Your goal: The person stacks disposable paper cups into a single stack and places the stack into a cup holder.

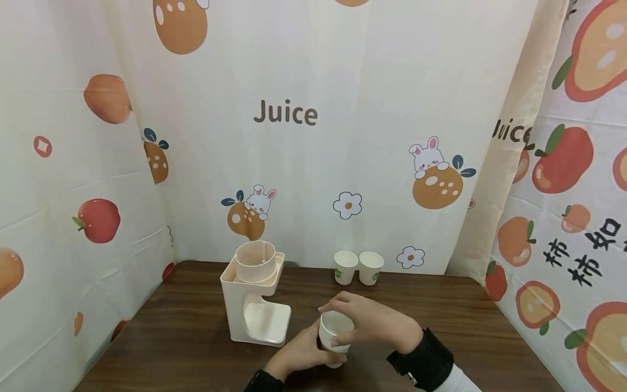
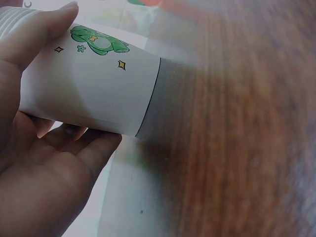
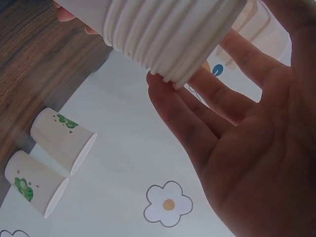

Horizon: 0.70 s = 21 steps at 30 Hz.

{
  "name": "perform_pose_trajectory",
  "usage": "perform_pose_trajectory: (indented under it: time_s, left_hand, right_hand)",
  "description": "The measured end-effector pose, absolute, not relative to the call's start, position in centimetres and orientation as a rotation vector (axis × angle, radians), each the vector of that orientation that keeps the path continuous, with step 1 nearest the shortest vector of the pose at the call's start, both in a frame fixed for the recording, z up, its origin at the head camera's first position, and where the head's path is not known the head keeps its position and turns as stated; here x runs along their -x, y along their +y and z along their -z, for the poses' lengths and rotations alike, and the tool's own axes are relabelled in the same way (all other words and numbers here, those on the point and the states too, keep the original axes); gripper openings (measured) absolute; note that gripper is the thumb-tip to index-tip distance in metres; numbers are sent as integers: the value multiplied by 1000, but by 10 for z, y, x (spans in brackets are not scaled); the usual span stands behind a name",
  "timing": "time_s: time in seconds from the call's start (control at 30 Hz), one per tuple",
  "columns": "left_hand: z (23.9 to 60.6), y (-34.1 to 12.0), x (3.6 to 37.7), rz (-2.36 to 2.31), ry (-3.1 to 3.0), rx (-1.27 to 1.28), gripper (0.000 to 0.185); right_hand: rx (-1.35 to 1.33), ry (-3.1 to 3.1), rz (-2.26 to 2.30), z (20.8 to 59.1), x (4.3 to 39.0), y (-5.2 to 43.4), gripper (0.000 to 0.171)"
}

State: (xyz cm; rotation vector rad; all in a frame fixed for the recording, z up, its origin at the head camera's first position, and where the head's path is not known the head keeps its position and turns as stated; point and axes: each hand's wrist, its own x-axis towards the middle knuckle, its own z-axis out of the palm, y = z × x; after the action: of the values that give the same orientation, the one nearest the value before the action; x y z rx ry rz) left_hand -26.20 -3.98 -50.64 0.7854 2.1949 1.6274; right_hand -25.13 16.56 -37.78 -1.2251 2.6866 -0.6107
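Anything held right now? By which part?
Paper cup stack: left hand grips the lowest cup by its outer wall, right hand holds the stacked rims near the top.

Above the near middle of your table (image 1: 421, 305), the cup stack (image 1: 337, 325) is between your left hand (image 1: 305, 348) and your right hand (image 1: 374, 320). To its left stands the machine (image 1: 236, 313), a round container (image 1: 256, 267) in its top; beyond the stack, one cup (image 1: 345, 268) stands just left of another cup (image 1: 370, 269), before the backdrop (image 1: 338, 158).
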Motion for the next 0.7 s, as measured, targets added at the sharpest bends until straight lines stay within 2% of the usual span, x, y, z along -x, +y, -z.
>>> perform_pose_trajectory:
  time_s: [0.4, 0.7]
  left_hand:
    - [505, -39, 261, -1640, 2223, -793, 77]
    - [508, -39, 261, -1659, 2189, -806, 83]
  right_hand:
    - [1173, 2704, 622, 384, 256, 176, 65]
    - [1181, 2737, 625, 385, 256, 193, 63]
